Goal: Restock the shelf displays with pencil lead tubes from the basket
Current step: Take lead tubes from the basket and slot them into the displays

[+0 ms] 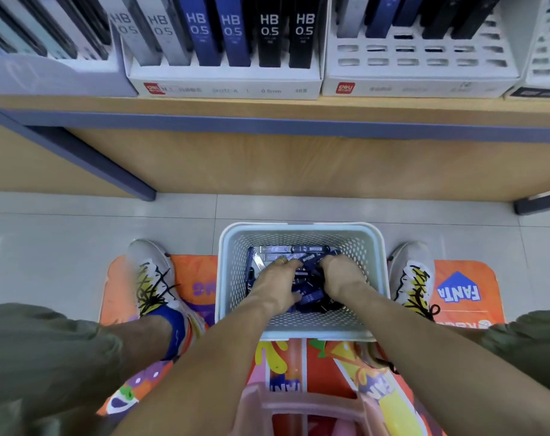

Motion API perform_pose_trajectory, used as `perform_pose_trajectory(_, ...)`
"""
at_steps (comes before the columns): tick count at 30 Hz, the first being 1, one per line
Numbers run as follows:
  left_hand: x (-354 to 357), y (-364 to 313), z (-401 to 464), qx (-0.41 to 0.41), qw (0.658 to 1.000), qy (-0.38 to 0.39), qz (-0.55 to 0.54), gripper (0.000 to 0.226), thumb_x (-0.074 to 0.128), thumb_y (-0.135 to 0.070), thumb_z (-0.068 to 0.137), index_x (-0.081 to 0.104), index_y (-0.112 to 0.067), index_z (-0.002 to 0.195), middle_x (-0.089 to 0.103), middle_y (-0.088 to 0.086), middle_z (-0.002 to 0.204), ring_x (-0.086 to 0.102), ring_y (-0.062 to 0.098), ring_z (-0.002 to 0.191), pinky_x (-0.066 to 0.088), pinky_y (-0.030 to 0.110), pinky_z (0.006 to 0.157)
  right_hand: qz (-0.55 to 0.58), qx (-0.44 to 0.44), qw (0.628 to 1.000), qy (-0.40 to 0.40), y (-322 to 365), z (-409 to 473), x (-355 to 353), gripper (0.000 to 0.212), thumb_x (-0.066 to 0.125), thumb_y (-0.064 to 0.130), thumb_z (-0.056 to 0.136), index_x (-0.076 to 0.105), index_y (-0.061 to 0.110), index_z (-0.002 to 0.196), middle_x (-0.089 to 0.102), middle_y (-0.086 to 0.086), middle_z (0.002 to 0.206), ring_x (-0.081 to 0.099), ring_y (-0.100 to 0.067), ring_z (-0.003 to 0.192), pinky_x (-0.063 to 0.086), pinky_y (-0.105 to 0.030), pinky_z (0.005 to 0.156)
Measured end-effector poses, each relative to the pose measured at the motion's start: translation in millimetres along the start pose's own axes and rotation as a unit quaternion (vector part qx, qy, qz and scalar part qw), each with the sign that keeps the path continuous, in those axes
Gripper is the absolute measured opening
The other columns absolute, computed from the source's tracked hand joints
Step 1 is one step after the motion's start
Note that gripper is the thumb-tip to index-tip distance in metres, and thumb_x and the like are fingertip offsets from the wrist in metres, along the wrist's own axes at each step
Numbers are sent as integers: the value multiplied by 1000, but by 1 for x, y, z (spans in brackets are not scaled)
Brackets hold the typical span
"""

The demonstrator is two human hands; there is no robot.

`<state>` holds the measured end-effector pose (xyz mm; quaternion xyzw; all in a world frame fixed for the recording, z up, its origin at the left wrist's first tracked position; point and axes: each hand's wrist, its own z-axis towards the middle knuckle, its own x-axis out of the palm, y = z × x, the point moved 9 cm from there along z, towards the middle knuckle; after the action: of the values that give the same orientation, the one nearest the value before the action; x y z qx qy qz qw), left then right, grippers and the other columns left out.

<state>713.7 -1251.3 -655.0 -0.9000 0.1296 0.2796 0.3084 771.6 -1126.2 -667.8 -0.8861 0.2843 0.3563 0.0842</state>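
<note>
A pale perforated basket (300, 229) stands on the floor between my feet, holding several dark blue and black pencil lead tubes (308, 295). Both hands reach down into it. My left hand (275, 284) lies on the pile with its fingers curled among the tubes. My right hand (341, 275) is also down in the pile, fingers bent over tubes; the fingertips are hidden. On the shelf above, a white display box (223, 80) holds upright grey, blue and black HB 0.5 tubes. A second white display box (418, 77) to its right shows several empty slots.
An orange printed mat (456, 287) lies under the basket and my shoes. A pink stool (302, 404) sits beneath me at the bottom edge. The wooden shelf edge (267, 111) with a blue strip runs across above the tiled floor. More display boxes stand at far left and right.
</note>
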Motion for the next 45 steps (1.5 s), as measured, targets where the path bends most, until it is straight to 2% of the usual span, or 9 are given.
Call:
perform_pose_trajectory(4, 9, -4, 0, 22, 1000, 9, 7, 95, 83, -26, 84, 25, -29, 159, 44, 7, 148, 45, 31, 136, 40, 40, 114, -24, -76, 996, 36, 6, -1, 2, 20, 64, 12, 86, 71, 15, 104, 72, -10, 99, 68, -30, 98, 55, -32, 80)
perform_pose_trajectory(10, 21, -9, 1, 37, 997, 28, 56, 61, 80, -29, 85, 55, -22, 141, 49, 5, 131, 52, 27, 123, 44, 40, 108, 3, -112, 989, 93, 9, -9, 12, 17, 65, 10, 85, 67, 14, 102, 68, -9, 101, 63, -28, 94, 45, -26, 74)
perform_pose_trajectory(16, 26, -5, 1, 28, 997, 27, 67, 52, 75, -28, 89, 57, -20, 138, 54, 9, 133, 52, 29, 125, 45, 41, 107, 56, -117, 981, 147, 11, -13, 28, 53, 79, 30, 80, 56, 19, 127, 65, -4, 118, 61, -24, 105, 51, -30, 87)
perform_pose_trajectory(23, 25, 1, 1, 15, 997, 28, 65, 51, 78, -23, 86, 59, -19, 133, 60, 10, 124, 57, 29, 117, 48, 39, 103, 56, -133, 983, 116, 18, -16, 32, 47, 79, 30, 84, 61, 14, 124, 68, -10, 121, 63, -28, 110, 48, -30, 88)
perform_pose_trajectory(29, 27, 11, 4, -15, 998, 37, 55, 51, 80, -24, 85, 59, -21, 131, 59, 7, 125, 54, 25, 120, 47, 35, 101, 86, -126, 981, 120, 17, -13, 32, 52, 82, 25, 80, 63, 19, 129, 70, -5, 120, 64, -26, 107, 50, -29, 88)
perform_pose_trajectory(34, 31, 12, 3, -24, 998, 41, 29, 56, 82, -27, 84, 57, -21, 134, 65, 6, 127, 60, 25, 117, 50, 38, 100, 131, -116, 978, 118, 14, -12, 31, 55, 86, 22, 76, 65, 21, 128, 71, -3, 117, 65, -23, 102, 49, -25, 85)
perform_pose_trajectory(39, 31, 12, 6, -39, 998, 52, 21, 61, 80, -39, 84, 57, -18, 136, 62, 9, 128, 58, 27, 119, 49, 38, 100, 185, -113, 971, 101, 15, -9, 24, 56, 89, 20, 72, 65, 19, 123, 69, 0, 107, 63, -19, 93, 47, -23, 78)
perform_pose_trajectory(41, 32, 12, 7, -35, 997, 54, 29, 60, 76, -40, 89, 52, -17, 139, 58, 11, 130, 56, 29, 121, 48, 39, 101, 183, -121, 971, 91, 17, -9, 21, 55, 90, 22, 72, 65, 18, 121, 69, 0, 106, 63, -20, 93, 48, -24, 77)
perform_pose_trajectory(45, 34, 11, 4, -24, 998, 58, 28, 62, 70, -40, 94, 42, -12, 142, 57, 15, 130, 56, 32, 121, 47, 42, 102, 214, -131, 966, 69, 17, -9, 14, 57, 91, 19, 70, 64, 17, 120, 62, 5, 91, 58, -16, 83, 39, -20, 67)
